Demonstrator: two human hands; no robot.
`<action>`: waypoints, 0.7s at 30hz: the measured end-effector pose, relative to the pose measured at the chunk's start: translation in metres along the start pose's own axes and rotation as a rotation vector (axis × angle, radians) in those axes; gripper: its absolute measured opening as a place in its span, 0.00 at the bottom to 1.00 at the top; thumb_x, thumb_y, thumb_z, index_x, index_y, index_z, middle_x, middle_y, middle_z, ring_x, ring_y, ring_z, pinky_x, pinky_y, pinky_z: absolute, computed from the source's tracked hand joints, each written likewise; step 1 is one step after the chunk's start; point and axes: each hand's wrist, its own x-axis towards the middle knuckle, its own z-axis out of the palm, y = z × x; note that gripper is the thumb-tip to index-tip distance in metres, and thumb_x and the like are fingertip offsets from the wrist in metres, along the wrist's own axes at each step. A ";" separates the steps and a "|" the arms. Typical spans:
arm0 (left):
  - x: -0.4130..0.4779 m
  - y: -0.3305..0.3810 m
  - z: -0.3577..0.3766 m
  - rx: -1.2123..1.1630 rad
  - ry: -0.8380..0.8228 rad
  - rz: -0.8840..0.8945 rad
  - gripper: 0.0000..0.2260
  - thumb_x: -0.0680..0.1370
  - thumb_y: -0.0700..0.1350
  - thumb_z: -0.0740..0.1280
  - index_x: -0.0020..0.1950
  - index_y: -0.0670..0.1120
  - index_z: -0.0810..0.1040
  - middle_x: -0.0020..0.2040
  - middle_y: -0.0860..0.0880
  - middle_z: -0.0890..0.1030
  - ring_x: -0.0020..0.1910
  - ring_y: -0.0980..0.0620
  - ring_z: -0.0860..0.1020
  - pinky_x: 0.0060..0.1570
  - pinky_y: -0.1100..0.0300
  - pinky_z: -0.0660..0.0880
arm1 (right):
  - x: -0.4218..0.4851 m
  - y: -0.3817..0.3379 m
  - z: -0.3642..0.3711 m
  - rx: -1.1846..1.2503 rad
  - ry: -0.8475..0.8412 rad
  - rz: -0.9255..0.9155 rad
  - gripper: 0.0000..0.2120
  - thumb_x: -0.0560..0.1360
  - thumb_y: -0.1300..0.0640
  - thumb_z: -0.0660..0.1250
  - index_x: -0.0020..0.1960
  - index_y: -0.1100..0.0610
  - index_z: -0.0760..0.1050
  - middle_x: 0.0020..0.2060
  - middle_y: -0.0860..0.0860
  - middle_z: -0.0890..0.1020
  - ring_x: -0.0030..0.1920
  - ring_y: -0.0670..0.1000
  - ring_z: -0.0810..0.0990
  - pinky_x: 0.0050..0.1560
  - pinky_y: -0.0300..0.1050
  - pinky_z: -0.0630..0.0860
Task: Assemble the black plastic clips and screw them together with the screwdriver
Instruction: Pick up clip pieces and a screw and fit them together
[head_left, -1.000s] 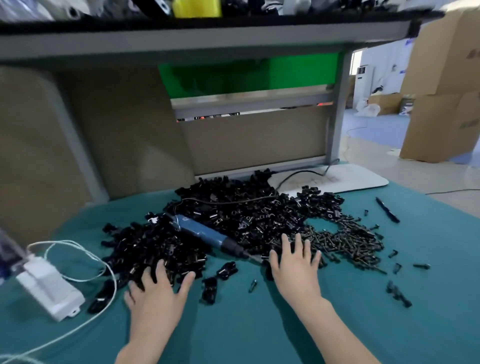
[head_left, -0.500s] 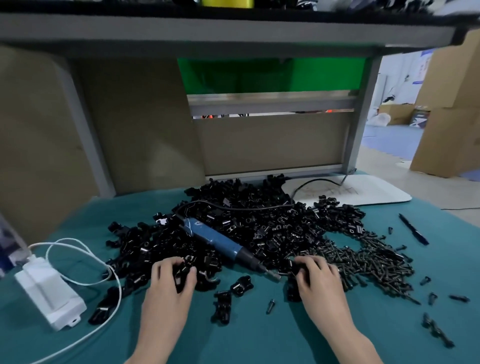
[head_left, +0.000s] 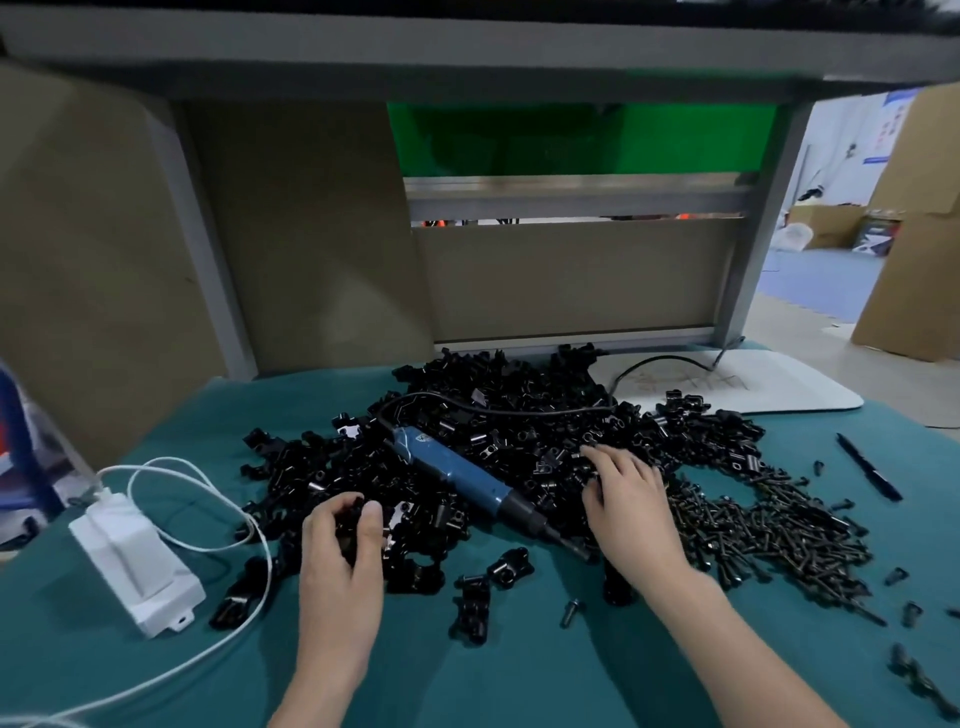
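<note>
Both hands work at the near edge of the heap. The left hand (head_left: 337, 561) is curled, thumb and fingers closed round a black clip (head_left: 355, 521) that it holds just above the near-left part of the heap. The right hand (head_left: 628, 512) reaches forward with its fingers spread and only lightly bent. Its fingertips (head_left: 592, 457) touch clips on top of the heap, and nothing shows gripped in it.

A teal cloth (head_left: 156, 675) covers the table under everything. The pile of black clips (head_left: 519, 410) takes up its middle, stretching from in front of the left hand to the back panel. A heap of dark screws (head_left: 769, 525) spreads beside the pile on the right, touching the right hand's outer edge. A white mat (head_left: 779, 389) lies flat at the back right.

The screwdriver (head_left: 457, 478), blue with a black nose, lies slanted on the pile between the two hands, its tip pointing near-right, close to the right wrist. Its black cord (head_left: 519, 411) runs over the clips toward the white mat.

A white plastic box (head_left: 135, 561) sits well to the left, with a white cable (head_left: 208, 483) looping beside it. A black pen (head_left: 867, 467) lies apart at the far right. Two loose clips (head_left: 511, 564) rest on the cloth between the forearms, and a single screw (head_left: 570, 612) lies just beside them.
</note>
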 end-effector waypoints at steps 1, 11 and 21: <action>0.000 0.002 -0.001 -0.029 0.009 -0.014 0.12 0.79 0.65 0.59 0.59 0.64 0.70 0.51 0.57 0.81 0.51 0.56 0.81 0.52 0.53 0.76 | 0.012 -0.003 0.000 -0.018 -0.046 -0.010 0.24 0.86 0.57 0.54 0.82 0.52 0.60 0.80 0.49 0.63 0.82 0.55 0.54 0.81 0.59 0.50; 0.006 0.008 -0.003 -0.255 -0.027 -0.068 0.14 0.80 0.63 0.56 0.60 0.60 0.74 0.46 0.57 0.85 0.47 0.53 0.84 0.55 0.55 0.72 | 0.069 -0.013 0.008 -0.289 -0.304 -0.027 0.23 0.87 0.53 0.55 0.81 0.52 0.60 0.74 0.54 0.68 0.75 0.61 0.62 0.79 0.64 0.51; 0.002 0.028 -0.007 -0.286 -0.014 -0.051 0.12 0.79 0.62 0.58 0.58 0.62 0.75 0.52 0.68 0.80 0.53 0.71 0.76 0.53 0.66 0.69 | 0.020 -0.031 -0.031 0.651 0.001 0.159 0.22 0.79 0.42 0.69 0.68 0.53 0.78 0.56 0.48 0.83 0.62 0.50 0.80 0.67 0.51 0.74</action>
